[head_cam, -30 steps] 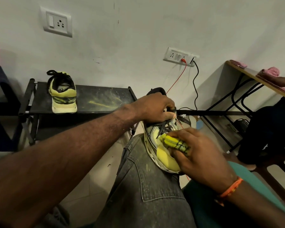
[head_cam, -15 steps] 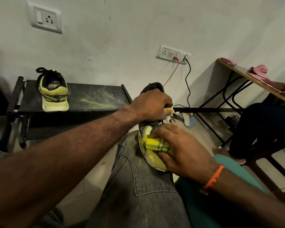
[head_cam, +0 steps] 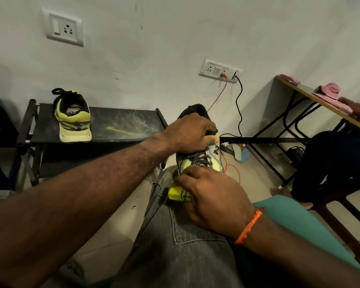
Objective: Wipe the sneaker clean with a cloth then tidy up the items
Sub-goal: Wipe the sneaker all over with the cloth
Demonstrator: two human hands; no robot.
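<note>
Centrally, gripping the sneaker (head_cam: 204, 159) at its heel collar with the left hand (head_cam: 192, 133), propping it on the grey-jeaned knee (head_cam: 187, 235). Just below, pinching a yellow cloth (head_cam: 178, 193) in the curled right hand (head_cam: 213, 201), pressing it against the toe. Resting at left of frame on a dusty black shoe rack (head_cam: 123, 125): the second sneaker (head_cam: 73, 117), heel outward.

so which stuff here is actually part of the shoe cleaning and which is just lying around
In use:
sneaker on the knee, gripped by the left hand
yellow cloth in the right hand

Lying about:
second sneaker on the black rack
pink cloths
cables
</note>
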